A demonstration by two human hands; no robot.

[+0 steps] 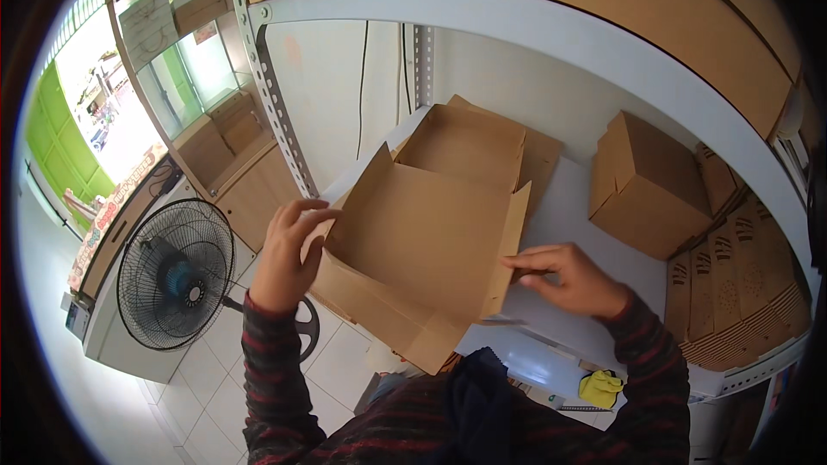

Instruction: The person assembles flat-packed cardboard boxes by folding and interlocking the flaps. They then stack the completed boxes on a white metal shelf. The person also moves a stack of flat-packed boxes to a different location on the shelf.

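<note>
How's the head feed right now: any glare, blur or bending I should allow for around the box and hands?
Head view: the window area at upper left is blown out; the shelf beam bows strongly from fisheye, and the corners are black. The open cardboard box, left hand and right hand are evenly lit and fairly sharp, with soft shadow inside the box.
</note>
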